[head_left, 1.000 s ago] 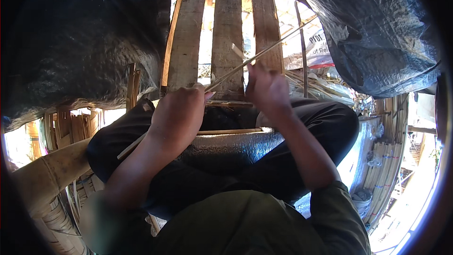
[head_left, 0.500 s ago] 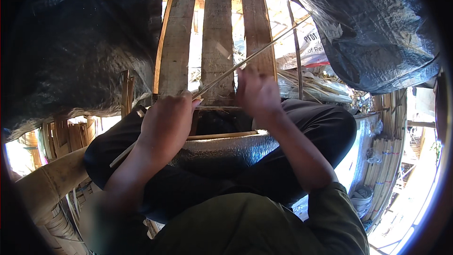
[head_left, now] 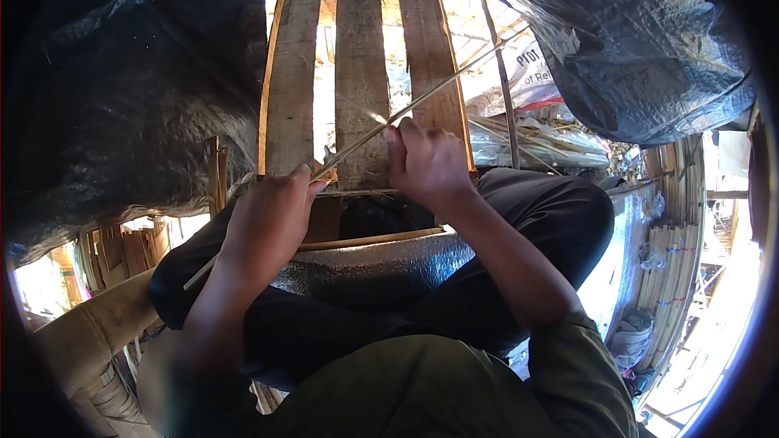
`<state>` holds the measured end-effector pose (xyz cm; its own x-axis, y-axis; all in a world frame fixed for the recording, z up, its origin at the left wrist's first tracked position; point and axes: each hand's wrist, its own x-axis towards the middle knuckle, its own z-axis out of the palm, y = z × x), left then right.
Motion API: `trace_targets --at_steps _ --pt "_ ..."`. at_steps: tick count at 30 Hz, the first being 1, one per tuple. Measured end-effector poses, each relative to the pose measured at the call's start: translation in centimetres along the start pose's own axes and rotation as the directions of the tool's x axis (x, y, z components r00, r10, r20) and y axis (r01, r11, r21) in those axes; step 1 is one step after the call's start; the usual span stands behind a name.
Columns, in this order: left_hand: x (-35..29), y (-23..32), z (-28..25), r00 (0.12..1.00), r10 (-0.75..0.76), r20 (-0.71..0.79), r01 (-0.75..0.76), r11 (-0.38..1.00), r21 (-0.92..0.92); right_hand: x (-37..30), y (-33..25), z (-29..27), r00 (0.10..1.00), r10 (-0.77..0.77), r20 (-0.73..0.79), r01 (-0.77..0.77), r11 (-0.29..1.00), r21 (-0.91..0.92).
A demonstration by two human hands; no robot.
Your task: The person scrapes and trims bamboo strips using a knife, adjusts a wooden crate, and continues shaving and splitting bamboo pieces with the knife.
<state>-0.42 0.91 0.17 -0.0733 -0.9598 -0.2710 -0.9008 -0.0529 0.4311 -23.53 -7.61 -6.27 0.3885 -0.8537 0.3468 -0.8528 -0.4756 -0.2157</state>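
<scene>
A long, thin bamboo strip (head_left: 442, 89) runs slantwise from under my left forearm up to the far right, across the planks. My left hand (head_left: 266, 215) is closed round its lower part, and the strip's tail end shows beyond the wrist. Farther along, my right hand (head_left: 430, 164) is closed in a fist right at the strip. From its thumb side a narrow knife blade (head_left: 357, 108), smeared by motion, sticks out to the upper left across the strip, with a bright glint near the thumb. The knife's handle is hidden in my fingers.
Upright wooden planks (head_left: 361, 49) with gaps stand ahead. Dark plastic sheeting (head_left: 138, 73) hangs at the left, and more sheeting (head_left: 641, 40) at the upper right. My crossed legs (head_left: 544, 211) surround a silvery surface (head_left: 373, 268). A thick bamboo pole (head_left: 97, 320) lies at lower left.
My right hand has come nearer to my left hand along the strip, moving left. The blade has dropped lower with it. My left hand still grips the strip, slightly farther left.
</scene>
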Motion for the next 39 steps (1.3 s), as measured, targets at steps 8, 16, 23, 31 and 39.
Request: trace_targets --at_steps 8,16,23,31,39 --pt "-0.2 -0.3 0.1 0.998 0.044 -0.042 -0.042 0.998 0.053 -0.5 2.8 2.3 0.98 -0.03 -0.199 0.017 0.998 -0.066" --pt "0.2 -1.2 0.1 0.995 0.085 -0.051 -0.08 0.994 0.079 0.6 3.1 0.7 0.97 0.22 -0.1 -0.224 0.974 -0.03" --pt "0.1 -1.3 0.5 0.995 0.088 -0.041 -0.082 0.988 0.13 -0.6 2.6 1.5 0.993 0.1 0.058 -0.101 0.995 0.003" --pt "0.4 -1.1 0.9 0.996 0.087 -0.031 -0.08 0.98 0.184 0.1 2.3 0.7 0.987 0.156 0.041 -0.155 0.988 -0.027" --pt "0.2 -1.0 0.5 0.996 0.09 -0.016 -0.086 0.983 0.159 -0.3 2.2 1.2 0.974 0.222 0.045 -0.221 0.975 -0.014"
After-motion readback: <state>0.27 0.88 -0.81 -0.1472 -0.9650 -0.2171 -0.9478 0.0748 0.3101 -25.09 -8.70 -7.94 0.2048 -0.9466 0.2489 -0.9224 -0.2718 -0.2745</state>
